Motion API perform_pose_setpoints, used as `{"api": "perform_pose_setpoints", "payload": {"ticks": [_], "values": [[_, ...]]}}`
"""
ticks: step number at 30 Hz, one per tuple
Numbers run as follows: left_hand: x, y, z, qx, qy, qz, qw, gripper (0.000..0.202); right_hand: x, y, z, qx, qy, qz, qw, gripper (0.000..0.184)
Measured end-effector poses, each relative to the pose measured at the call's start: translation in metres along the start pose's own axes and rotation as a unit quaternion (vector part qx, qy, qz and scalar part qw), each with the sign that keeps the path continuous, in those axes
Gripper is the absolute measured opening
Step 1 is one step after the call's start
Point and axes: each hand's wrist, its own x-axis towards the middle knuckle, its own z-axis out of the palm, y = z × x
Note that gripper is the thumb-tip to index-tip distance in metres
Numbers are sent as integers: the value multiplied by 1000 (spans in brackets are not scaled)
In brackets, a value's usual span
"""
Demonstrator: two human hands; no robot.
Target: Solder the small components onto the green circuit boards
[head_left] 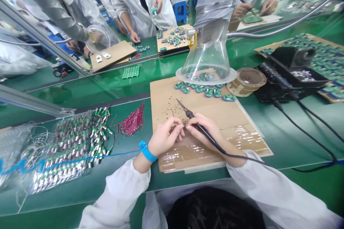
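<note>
Iron [202,131]: fingers of right hand [212,128] clamped round it — tip over cardboard [166,96].
Left hand [163,137]: fingertips pinched together — on what, unclear.

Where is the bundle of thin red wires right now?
Head view: the bundle of thin red wires lies on the green bench, left of the brown cardboard mat, beyond the left hand.

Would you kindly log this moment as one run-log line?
right hand: holds soldering iron, tip over cardboard mat | left hand: pinched shut beside iron, held item unclear | green boards at mat's far edge
</note>
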Motion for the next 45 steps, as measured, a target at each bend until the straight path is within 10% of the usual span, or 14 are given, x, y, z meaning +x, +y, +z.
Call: {"api": "perform_pose_setpoints", "payload": {"ticks": [31, 45], "values": [[0, -3, 11, -116, 40, -33, 992, 23, 4, -10, -4, 1, -3, 21, 1000, 16], [2, 2, -5, 203, 2, 25, 979, 10, -2, 6, 3, -72, -22, -16, 997, 16]]}}
